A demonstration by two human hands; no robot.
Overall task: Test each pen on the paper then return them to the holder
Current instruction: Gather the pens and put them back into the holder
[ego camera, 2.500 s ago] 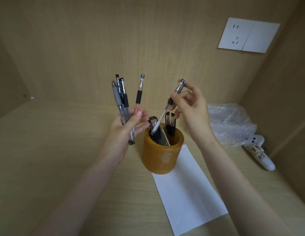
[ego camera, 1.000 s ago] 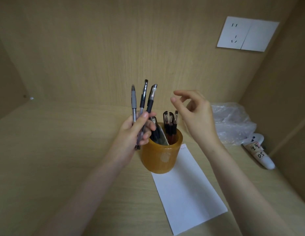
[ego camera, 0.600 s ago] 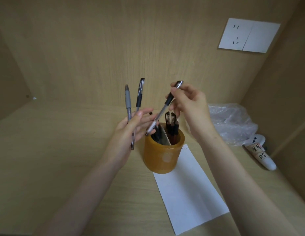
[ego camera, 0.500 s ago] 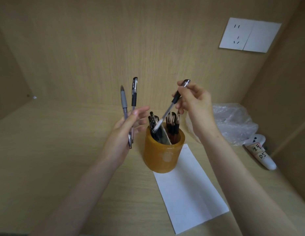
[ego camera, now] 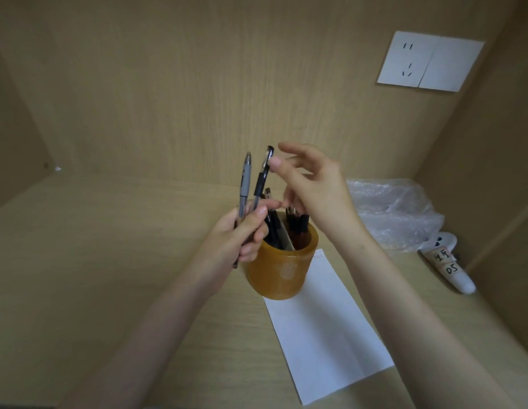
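Our left hand [ego camera: 242, 234] grips two pens in a closed fist, thumb pressed across both barrels, and they stand nearly upright with their tips pointing up: a grey-grip pen [ego camera: 245, 181] on the left and a black-grip pen [ego camera: 261, 180] just beside it on the right. Our right hand [ego camera: 319, 187] hovers above and to the right of them with its fingers loose and spread, holding nothing. Its thumb [ego camera: 275, 165] sits right at the top end of the black-grip pen, though we cannot tell whether it actually touches. Directly below both hands stands the amber holder [ego camera: 282, 273], round and upright, with our left fingers just beside its near-left rim. Inside it we see a cluster of dark pens [ego camera: 296, 222] standing toward the right and more dark pens [ego camera: 271, 224] leaning toward the left. The holder stands at the far end of the white paper [ego camera: 324, 329], which lies flat on the wooden desk [ego camera: 80, 261] and runs toward us and to the right. Further right, against the side panel, lies a crumpled clear plastic bag [ego camera: 392, 211], and near it a white device [ego camera: 447, 261] bearing handwritten labels. A white wall socket [ego camera: 431, 62] is mounted high on the back panel.
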